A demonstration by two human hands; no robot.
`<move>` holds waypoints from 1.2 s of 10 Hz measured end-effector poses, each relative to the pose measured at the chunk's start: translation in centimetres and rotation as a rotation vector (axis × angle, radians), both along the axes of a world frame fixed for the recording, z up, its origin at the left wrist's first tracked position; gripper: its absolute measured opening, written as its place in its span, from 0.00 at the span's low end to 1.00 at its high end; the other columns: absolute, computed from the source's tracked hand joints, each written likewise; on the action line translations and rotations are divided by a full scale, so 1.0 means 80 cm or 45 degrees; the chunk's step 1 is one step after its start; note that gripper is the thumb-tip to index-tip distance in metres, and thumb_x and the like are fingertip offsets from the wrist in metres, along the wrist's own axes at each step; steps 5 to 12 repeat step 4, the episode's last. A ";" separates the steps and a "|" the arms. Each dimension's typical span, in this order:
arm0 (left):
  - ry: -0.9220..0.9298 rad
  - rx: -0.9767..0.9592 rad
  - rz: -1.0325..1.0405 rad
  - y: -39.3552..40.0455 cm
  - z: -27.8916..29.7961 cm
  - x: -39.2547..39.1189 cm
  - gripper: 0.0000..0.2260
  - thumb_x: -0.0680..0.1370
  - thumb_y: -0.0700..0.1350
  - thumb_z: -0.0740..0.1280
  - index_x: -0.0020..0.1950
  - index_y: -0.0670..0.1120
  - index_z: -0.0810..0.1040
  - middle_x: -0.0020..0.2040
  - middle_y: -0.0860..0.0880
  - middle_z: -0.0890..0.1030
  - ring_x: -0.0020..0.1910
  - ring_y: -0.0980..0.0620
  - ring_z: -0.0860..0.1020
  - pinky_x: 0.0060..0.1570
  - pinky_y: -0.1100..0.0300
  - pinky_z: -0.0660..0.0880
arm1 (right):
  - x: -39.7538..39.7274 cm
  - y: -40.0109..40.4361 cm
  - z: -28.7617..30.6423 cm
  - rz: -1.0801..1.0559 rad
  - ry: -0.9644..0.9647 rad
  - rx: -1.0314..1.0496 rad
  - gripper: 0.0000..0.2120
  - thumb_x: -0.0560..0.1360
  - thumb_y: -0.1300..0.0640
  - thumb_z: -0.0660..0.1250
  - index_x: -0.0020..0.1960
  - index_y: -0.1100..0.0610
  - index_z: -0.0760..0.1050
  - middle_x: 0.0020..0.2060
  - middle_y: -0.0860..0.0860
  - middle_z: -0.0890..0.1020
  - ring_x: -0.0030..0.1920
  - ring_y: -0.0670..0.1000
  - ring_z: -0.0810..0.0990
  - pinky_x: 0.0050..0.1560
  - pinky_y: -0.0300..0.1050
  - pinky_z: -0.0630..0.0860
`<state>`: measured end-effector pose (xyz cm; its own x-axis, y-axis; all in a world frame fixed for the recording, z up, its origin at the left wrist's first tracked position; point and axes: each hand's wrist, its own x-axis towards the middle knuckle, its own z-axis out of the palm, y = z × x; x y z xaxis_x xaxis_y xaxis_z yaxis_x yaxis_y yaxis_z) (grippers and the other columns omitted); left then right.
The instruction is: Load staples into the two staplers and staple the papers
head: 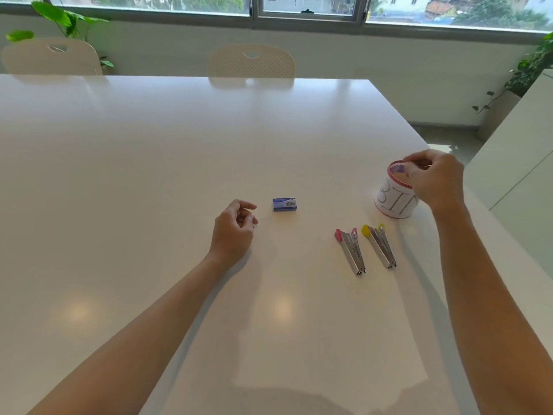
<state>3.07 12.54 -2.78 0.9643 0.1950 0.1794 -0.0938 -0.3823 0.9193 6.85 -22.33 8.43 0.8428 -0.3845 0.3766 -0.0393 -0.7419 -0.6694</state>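
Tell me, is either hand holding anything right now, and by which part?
The left hand holds nothing. The right hand is over the white pink-rimmed cup, fingers pinched; whether they hold something cannot be told.

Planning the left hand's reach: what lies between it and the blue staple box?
Nothing: in the head view only bare white table separates the left hand from the staple box.

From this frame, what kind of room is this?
Probably an office meeting room: a long white table with matching chairs along its far side, a wide window looking out on buildings, and potted plants in the corners.
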 end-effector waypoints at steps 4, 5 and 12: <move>-0.014 -0.008 0.044 -0.004 0.002 0.000 0.11 0.78 0.33 0.60 0.52 0.45 0.79 0.39 0.42 0.82 0.36 0.65 0.79 0.36 0.73 0.73 | 0.004 -0.021 -0.001 -0.047 0.051 0.021 0.11 0.77 0.59 0.71 0.58 0.61 0.82 0.54 0.58 0.85 0.50 0.50 0.80 0.49 0.39 0.76; -0.014 -0.008 0.044 -0.004 0.002 0.000 0.11 0.78 0.33 0.60 0.52 0.45 0.79 0.39 0.42 0.82 0.36 0.65 0.79 0.36 0.73 0.73 | 0.004 -0.021 -0.001 -0.047 0.051 0.021 0.11 0.77 0.59 0.71 0.58 0.61 0.82 0.54 0.58 0.85 0.50 0.50 0.80 0.49 0.39 0.76; -0.014 -0.008 0.044 -0.004 0.002 0.000 0.11 0.78 0.33 0.60 0.52 0.45 0.79 0.39 0.42 0.82 0.36 0.65 0.79 0.36 0.73 0.73 | 0.004 -0.021 -0.001 -0.047 0.051 0.021 0.11 0.77 0.59 0.71 0.58 0.61 0.82 0.54 0.58 0.85 0.50 0.50 0.80 0.49 0.39 0.76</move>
